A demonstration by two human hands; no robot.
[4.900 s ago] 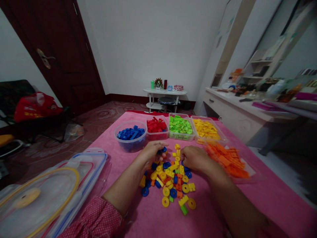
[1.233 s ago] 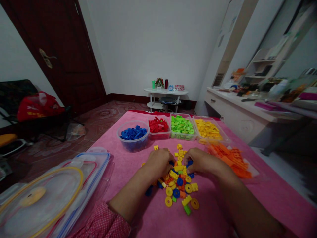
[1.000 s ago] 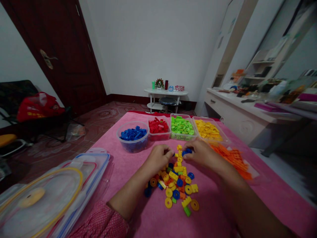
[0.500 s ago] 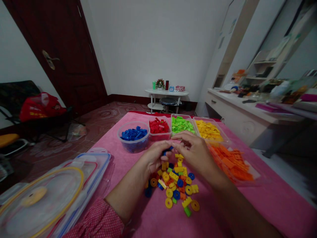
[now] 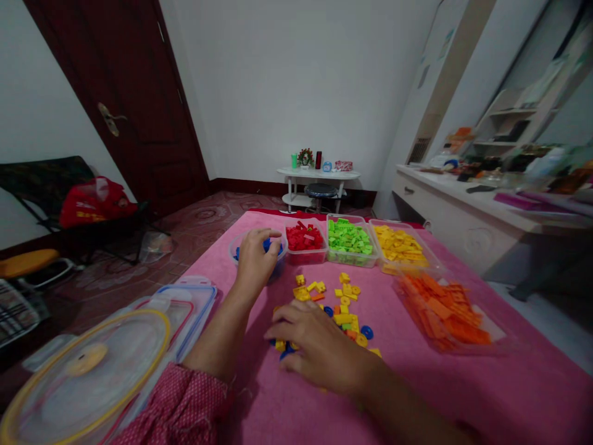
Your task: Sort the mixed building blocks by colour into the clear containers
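My left hand (image 5: 256,258) reaches forward over the round bowl of blue pieces (image 5: 280,252), fingers curled, with blue pieces showing between them. My right hand (image 5: 317,343) lies low on the near left part of the loose pile of mixed pieces (image 5: 343,304), fingers stretched out flat over yellow and blue rings. The pile holds mostly yellow pieces, with some blue, orange and green, and sits on the pink cloth (image 5: 463,383). What lies under the right palm is hidden.
Behind the pile stand tubs of red (image 5: 306,238), green (image 5: 349,238) and yellow pieces (image 5: 401,244). An orange-filled tray (image 5: 440,306) lies at the right. Stacked clear lids (image 5: 115,358) rest at the near left edge. A white desk (image 5: 454,204) stands to the right.
The hands met above the pile half a second ago. Since then my left hand has gone forward to the blue bowl, and my right hand has dropped onto the near side of the pile.
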